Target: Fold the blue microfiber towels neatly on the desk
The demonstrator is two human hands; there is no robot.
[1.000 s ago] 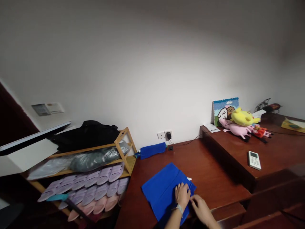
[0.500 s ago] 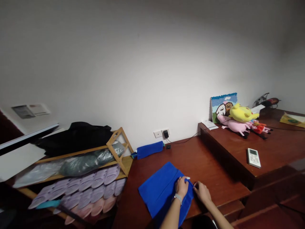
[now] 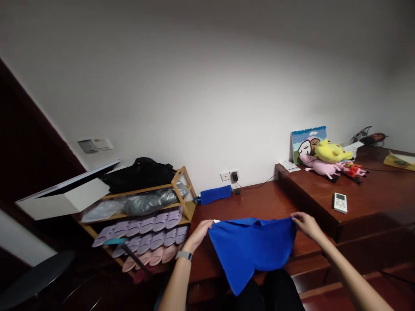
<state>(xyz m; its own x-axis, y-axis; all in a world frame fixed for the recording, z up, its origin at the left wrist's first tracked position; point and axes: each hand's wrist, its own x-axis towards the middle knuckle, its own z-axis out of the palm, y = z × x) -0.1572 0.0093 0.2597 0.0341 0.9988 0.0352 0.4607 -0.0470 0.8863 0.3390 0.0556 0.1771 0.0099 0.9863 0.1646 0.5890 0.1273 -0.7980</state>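
Observation:
A blue cloth [image 3: 251, 248] hangs spread in the air in front of me, above the near edge of the low wooden platform [image 3: 259, 203]. My left hand [image 3: 201, 233] pinches its upper left corner. My right hand [image 3: 304, 224] grips its upper right corner. The cloth's lower end droops to a point over my lap. A band sits on my left wrist.
A rolled blue cloth [image 3: 215, 195] lies by the wall socket [image 3: 230, 176]. A wooden shoe rack [image 3: 152, 216] with several pink slippers stands left, a black bag on top. On the raised wooden step [image 3: 372, 207] lie a remote [image 3: 339, 202] and plush toys [image 3: 327, 157].
Both hands lifted the blue cloth off the platform, where it lay folded, and pulled apart, opening it wide in the air. The camera view shifted slightly.

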